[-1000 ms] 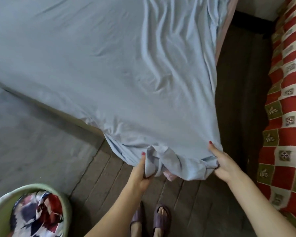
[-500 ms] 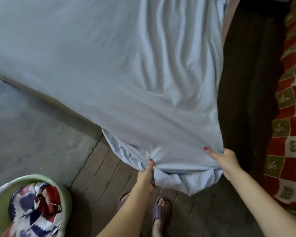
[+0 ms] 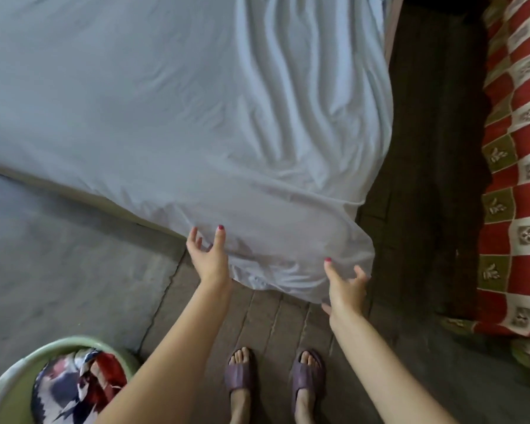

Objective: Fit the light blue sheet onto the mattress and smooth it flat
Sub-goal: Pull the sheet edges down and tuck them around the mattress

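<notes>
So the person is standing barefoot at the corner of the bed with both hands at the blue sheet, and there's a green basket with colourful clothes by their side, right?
Not barefoot. The head view shows purple slippers on both feet. The rest holds: the left hand and right hand are at the light blue sheet over the bed's corner, and the green basket holds colourful cloth.

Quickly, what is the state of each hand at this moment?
Left hand: open, fingers spread, thumb touching the light blue sheet.
Right hand: open, fingers spread at the sheet's hanging corner, gripping nothing.
</notes>
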